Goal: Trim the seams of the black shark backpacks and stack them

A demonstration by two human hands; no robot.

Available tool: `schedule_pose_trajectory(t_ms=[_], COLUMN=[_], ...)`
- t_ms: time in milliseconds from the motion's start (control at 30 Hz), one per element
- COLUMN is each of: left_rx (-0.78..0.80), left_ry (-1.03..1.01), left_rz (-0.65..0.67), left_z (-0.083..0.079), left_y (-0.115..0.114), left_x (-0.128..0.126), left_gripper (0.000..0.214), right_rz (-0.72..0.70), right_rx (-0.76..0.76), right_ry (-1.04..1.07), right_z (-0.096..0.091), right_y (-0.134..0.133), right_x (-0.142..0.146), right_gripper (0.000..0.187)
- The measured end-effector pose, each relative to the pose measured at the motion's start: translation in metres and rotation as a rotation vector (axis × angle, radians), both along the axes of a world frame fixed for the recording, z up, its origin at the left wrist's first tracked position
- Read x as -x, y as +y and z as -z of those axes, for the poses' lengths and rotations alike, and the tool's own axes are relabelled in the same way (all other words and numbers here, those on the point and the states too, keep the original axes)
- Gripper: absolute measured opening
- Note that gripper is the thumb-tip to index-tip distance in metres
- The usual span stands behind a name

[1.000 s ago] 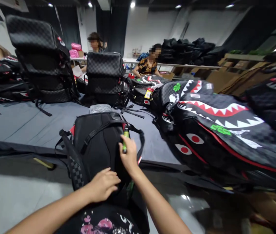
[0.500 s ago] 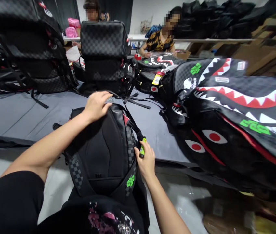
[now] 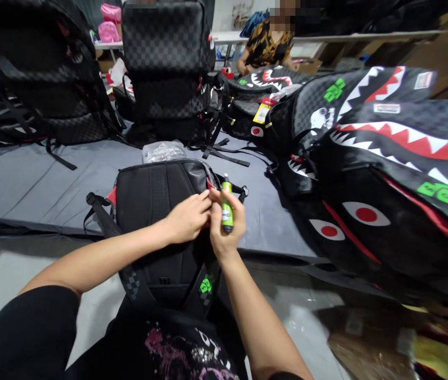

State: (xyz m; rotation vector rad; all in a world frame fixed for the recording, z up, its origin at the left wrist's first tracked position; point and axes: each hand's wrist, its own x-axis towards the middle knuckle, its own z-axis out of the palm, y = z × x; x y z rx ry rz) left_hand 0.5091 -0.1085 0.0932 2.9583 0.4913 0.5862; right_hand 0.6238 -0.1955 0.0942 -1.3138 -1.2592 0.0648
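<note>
Right in front of you, a black backpack (image 3: 160, 211) lies flat with its padded back facing up, half on the grey surface (image 3: 41, 184) and half hanging over the near edge toward your lap. Your right hand (image 3: 226, 227) is clenched around a slim green tool (image 3: 227, 208), held upright with its dark tip pointing away from you, just over the backpack's right edge. Your left hand (image 3: 188, 216) sits beside it, touching the right one. Its fingers are bunched against the bag near a strip of red trim; whether they actually pinch anything there cannot be told. A crumpled clear plastic bag (image 3: 163, 151) lies on the surface just beyond the backpack's top. Well to your right, shark-mouth backpacks (image 3: 385, 174) are piled in a heap, red eyes and white teeth facing you. Further back stand stacks of checkered backpacks (image 3: 166, 68), and beyond them a person in a patterned shirt (image 3: 268, 45) sits at a table.
</note>
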Motion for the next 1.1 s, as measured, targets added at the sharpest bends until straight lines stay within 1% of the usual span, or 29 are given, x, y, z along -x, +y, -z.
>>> schedule_pose_trajectory(t_ms=[67,100,133,200,300,400,467,633,700,800,867,933,1000,1033,1067,1100], left_rx=[-0.089,-0.135,-0.171,-0.195,-0.212,-0.268,-0.271,-0.235,-0.242,-0.302,-0.375,-0.44,-0.471,-0.47,-0.46,-0.442], left_ry=[0.015,0.04,0.074,0.164,0.236,0.185,0.185,0.242,0.248,0.282,0.294,0.279,0.231,0.208,0.194,0.191], left_rz=[-0.046,-0.052,-0.041,0.019,0.042,0.049,0.081,0.151,0.175,0.179,0.121,0.03,-0.054,-0.074,-0.066,-0.03], left_z=[-0.013,-0.019,-0.023,-0.026,-0.026,-0.024,-0.023,-0.017,-0.015,-0.022,-0.032,-0.043,-0.049,-0.05,-0.048,-0.045], left_y=[0.016,0.023,0.028,0.033,0.033,0.033,0.033,0.033,0.039,0.064,0.088,0.107,0.113,0.11,0.104,0.094], left_x=[0.019,0.024,0.026,0.022,0.005,-0.007,-0.011,-0.011,-0.009,-0.003,0.004,0.013,0.021,0.023,0.024,0.025], left_gripper=[0.036,0.034,0.033,0.031,0.032,0.035,0.035,0.03,0.033,0.048,0.058,0.06,0.058,0.057,0.058,0.058], right_rz=[0.083,0.113,0.13,0.14,0.164,0.202,0.218,0.183,0.169,0.134,0.112,0.099,0.098,0.097,0.092,0.084], right_rx=[-0.01,0.011,0.038,0.064,0.031,-0.018,-0.067,-0.141,-0.142,-0.127,-0.115,-0.088,-0.065,-0.057,-0.047,-0.039], right_ry=[0.078,0.072,0.035,-0.081,-0.202,-0.195,-0.202,-0.324,-0.352,-0.365,-0.345,-0.285,-0.143,-0.04,0.073,0.184], right_z=[0.022,0.033,0.041,0.054,0.064,0.071,0.074,0.079,0.081,0.084,0.084,0.081,0.073,0.067,0.061,0.055], right_y=[0.007,0.007,0.006,0.002,0.0,0.002,0.003,0.004,0.004,0.006,0.005,0.001,-0.007,-0.012,-0.017,-0.023], right_x=[0.002,0.003,0.005,0.007,0.006,-0.001,-0.005,-0.008,-0.007,-0.009,-0.011,-0.013,-0.011,-0.01,-0.008,-0.005], right_gripper=[0.037,0.038,0.04,0.041,0.045,0.049,0.051,0.057,0.059,0.059,0.057,0.05,0.04,0.035,0.031,0.028])
